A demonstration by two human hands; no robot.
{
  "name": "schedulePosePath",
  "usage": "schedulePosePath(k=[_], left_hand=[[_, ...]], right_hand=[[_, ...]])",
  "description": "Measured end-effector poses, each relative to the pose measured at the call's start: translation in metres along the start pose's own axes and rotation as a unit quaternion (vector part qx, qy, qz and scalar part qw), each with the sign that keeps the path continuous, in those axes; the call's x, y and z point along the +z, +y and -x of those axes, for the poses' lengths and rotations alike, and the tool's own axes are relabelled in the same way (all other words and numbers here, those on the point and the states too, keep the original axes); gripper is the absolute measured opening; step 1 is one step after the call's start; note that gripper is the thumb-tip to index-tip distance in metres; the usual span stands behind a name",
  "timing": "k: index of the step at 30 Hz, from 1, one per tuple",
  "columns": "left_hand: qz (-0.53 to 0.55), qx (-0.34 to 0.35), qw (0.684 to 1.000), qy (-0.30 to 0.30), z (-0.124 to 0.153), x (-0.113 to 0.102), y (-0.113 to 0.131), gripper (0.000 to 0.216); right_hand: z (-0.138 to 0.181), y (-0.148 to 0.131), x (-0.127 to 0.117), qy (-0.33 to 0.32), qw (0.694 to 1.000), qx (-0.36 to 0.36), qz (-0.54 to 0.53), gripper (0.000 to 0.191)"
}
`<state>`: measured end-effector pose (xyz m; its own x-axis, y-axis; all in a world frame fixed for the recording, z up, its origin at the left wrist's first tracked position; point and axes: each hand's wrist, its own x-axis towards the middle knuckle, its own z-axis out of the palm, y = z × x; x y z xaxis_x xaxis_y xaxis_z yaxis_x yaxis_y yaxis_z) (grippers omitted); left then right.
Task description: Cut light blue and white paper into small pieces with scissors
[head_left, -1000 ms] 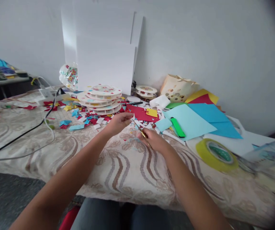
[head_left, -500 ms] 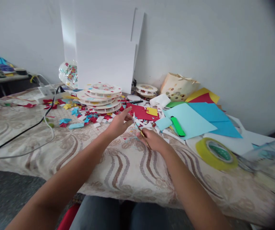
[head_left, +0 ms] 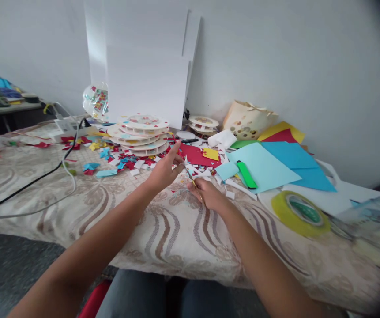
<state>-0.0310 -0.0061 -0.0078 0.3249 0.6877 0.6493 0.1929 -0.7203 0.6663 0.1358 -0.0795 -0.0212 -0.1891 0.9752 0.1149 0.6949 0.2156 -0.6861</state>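
Small scissors [head_left: 191, 176] over the middle of the worktop [head_left: 163, 238], right hand [head_left: 208, 194] grip clamped on the handles. Left hand [head_left: 165, 170] grip pinches paper scrap [head_left: 185, 166] at the blades, index finger raised higher than a second ago. Plate stack [head_left: 140, 134] just behind.

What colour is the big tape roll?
The tape is yellow with a green middle, seen best in the head view.

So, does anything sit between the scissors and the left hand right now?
Nothing visible does. The scissors in the right hand point straight at the left hand, almost touching it. The paper scraps lie on the tablecloth behind them, not in the gap.
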Motion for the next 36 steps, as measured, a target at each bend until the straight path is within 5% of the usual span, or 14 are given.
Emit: schedulePosePath(k=[10,28,36], left_hand=[[0.1,-0.036,0.992,0.066,0.002,0.009,0.002,0.066],[-0.112,0.005,0.994,0.0,0.002,0.006,-0.007,0.022],[-0.203,0.097,0.974,-0.014,0.003,0.005,-0.013,0.015]], right_hand=[[-0.001,0.004,0.004,-0.007,0.999,0.019,-0.036,0.045],[-0.003,0.003,0.008,0.001,0.991,0.053,-0.119,0.051],[-0.003,0.0,0.012,-0.018,0.984,0.071,-0.165,0.054]])
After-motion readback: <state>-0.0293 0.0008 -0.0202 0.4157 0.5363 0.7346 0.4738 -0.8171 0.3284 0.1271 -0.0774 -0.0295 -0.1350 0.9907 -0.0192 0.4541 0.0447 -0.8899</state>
